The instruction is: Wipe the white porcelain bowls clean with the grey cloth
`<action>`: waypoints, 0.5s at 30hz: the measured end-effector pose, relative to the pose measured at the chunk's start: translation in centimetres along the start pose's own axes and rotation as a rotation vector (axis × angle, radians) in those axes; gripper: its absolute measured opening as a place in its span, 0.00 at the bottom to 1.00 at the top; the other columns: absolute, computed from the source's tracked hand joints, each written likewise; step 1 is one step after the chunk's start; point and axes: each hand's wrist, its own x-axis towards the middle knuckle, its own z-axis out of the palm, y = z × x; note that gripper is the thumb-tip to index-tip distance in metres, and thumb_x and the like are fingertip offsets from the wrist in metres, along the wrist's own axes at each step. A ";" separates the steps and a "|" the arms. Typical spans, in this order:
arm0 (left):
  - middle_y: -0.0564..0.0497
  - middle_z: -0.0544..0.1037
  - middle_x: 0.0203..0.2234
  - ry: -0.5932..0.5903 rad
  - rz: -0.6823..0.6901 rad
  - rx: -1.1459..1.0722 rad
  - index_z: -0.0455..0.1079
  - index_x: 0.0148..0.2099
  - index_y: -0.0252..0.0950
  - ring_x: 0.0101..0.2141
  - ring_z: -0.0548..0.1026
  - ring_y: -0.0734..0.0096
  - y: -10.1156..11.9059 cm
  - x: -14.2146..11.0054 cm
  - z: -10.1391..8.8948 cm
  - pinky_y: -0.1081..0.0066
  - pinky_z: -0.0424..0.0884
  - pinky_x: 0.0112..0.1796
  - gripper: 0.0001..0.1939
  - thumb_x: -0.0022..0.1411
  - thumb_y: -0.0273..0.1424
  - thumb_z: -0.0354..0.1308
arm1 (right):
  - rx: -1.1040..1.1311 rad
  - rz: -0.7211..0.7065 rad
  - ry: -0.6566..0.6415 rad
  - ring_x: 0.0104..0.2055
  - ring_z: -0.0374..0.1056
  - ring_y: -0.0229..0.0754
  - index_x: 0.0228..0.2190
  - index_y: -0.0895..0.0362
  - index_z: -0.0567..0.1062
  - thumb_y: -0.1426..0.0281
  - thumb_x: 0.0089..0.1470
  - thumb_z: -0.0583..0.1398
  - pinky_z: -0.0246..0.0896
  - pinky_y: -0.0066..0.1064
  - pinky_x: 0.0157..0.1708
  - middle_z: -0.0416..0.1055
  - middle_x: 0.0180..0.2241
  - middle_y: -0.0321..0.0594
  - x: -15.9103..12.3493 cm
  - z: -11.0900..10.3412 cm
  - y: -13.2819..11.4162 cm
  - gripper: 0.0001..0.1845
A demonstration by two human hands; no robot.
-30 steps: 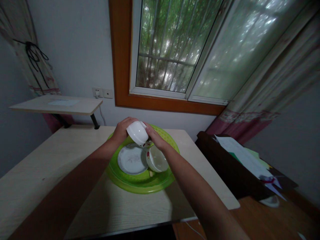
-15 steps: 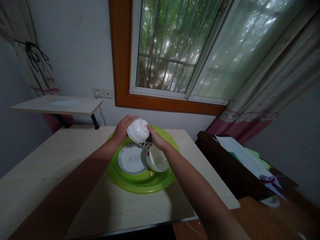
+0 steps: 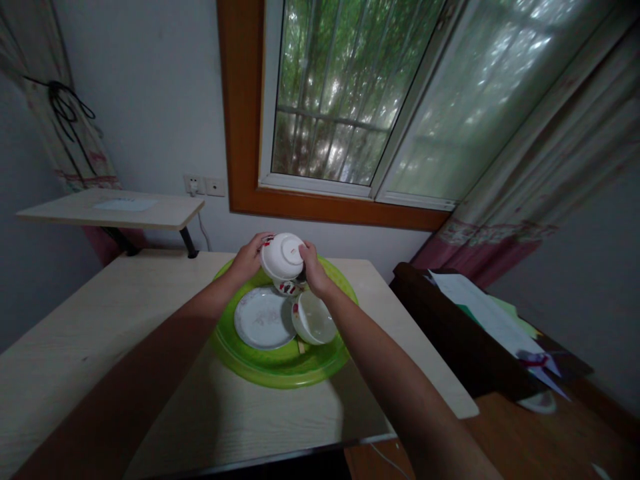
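Between my two hands is a white bowl (image 3: 281,259), tipped so that its round foot faces up toward me. My left hand (image 3: 250,257) grips its left side, where a bit of red and dark pattern shows. On the right, my right hand (image 3: 314,270) holds the rim and foot side, with something dark partly seen below the fingers. Underneath is a green basin (image 3: 285,377). In it lie a white plate (image 3: 264,319) with a faint floral print and a tilted bowl (image 3: 316,320) with a red flower. Another patterned bowl (image 3: 289,288) is partly hidden below the held one.
The basin stands on a pale wooden table (image 3: 125,320). A small raised shelf (image 3: 120,210) with a paper sheet is at back left. Right of the table, papers (image 3: 493,320) lie on a dark piece of furniture. A window (image 3: 350,93) is behind.
The held bowl has turned and shifted slightly right, so more of its foot and its patterned side show. Both hands have moved with it. The plate and tilted bowl stay put.
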 end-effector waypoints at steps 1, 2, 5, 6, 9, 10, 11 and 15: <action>0.44 0.75 0.55 -0.008 -0.036 -0.063 0.65 0.60 0.38 0.53 0.74 0.60 -0.2 0.0 0.1 0.56 0.68 0.57 0.23 0.62 0.33 0.56 | -0.017 -0.003 0.013 0.55 0.67 0.46 0.56 0.52 0.62 0.45 0.58 0.55 0.61 0.41 0.59 0.71 0.52 0.43 0.0 -0.1 -0.1 0.32; 0.44 0.76 0.54 -0.008 -0.074 -0.121 0.66 0.60 0.39 0.51 0.75 0.60 -0.3 0.0 0.2 0.57 0.71 0.54 0.24 0.62 0.33 0.56 | -0.038 -0.013 0.028 0.55 0.67 0.47 0.56 0.52 0.61 0.45 0.58 0.55 0.60 0.42 0.60 0.70 0.52 0.43 0.0 -0.2 -0.2 0.33; 0.43 0.77 0.51 -0.032 -0.215 -0.298 0.64 0.62 0.39 0.40 0.78 0.62 0.1 0.0 0.3 0.61 0.78 0.39 0.27 0.61 0.37 0.58 | -0.102 -0.058 0.072 0.56 0.66 0.47 0.57 0.54 0.60 0.47 0.59 0.55 0.59 0.41 0.61 0.68 0.54 0.45 -0.1 -0.3 -0.6 0.33; 0.42 0.77 0.50 -0.059 -0.264 -0.349 0.63 0.63 0.39 0.35 0.78 0.63 0.4 -0.1 0.2 0.62 0.78 0.34 0.28 0.61 0.38 0.58 | -0.117 -0.066 0.083 0.56 0.66 0.47 0.57 0.54 0.60 0.47 0.59 0.55 0.58 0.42 0.61 0.68 0.54 0.45 -0.2 -0.3 -0.8 0.33; 0.44 0.77 0.41 -0.076 -0.344 -0.438 0.62 0.63 0.37 0.30 0.76 0.66 1.5 -0.3 -0.2 0.63 0.77 0.28 0.29 0.60 0.38 0.59 | -0.147 -0.065 0.110 0.57 0.65 0.49 0.58 0.56 0.60 0.49 0.59 0.55 0.58 0.44 0.62 0.68 0.54 0.47 -0.2 -0.2 -1.1 0.33; 0.46 0.76 0.38 -0.075 -0.356 -0.465 0.62 0.62 0.38 0.30 0.76 0.66 1.8 -0.3 -0.4 0.64 0.78 0.28 0.29 0.60 0.38 0.59 | -0.156 -0.068 0.123 0.57 0.65 0.49 0.58 0.56 0.60 0.49 0.59 0.56 0.58 0.45 0.62 0.68 0.54 0.47 -0.2 -0.2 -1.1 0.33; 0.47 0.75 0.37 -0.076 -0.362 -0.483 0.62 0.62 0.38 0.31 0.75 0.66 2.1 -0.4 -0.5 0.64 0.78 0.28 0.30 0.59 0.38 0.60 | -0.164 -0.075 0.135 0.57 0.64 0.49 0.58 0.56 0.60 0.50 0.59 0.56 0.58 0.45 0.62 0.68 0.54 0.47 -0.2 -0.2 -1.0 0.33; 0.47 0.74 0.41 -0.122 -0.339 -0.506 0.60 0.62 0.41 0.38 0.76 0.62 2.4 -0.7 -0.9 0.64 0.78 0.30 0.33 0.57 0.42 0.64 | -0.199 -0.121 0.159 0.59 0.63 0.49 0.57 0.54 0.63 0.52 0.59 0.57 0.58 0.45 0.63 0.69 0.53 0.45 -0.1 -0.4 -0.7 0.29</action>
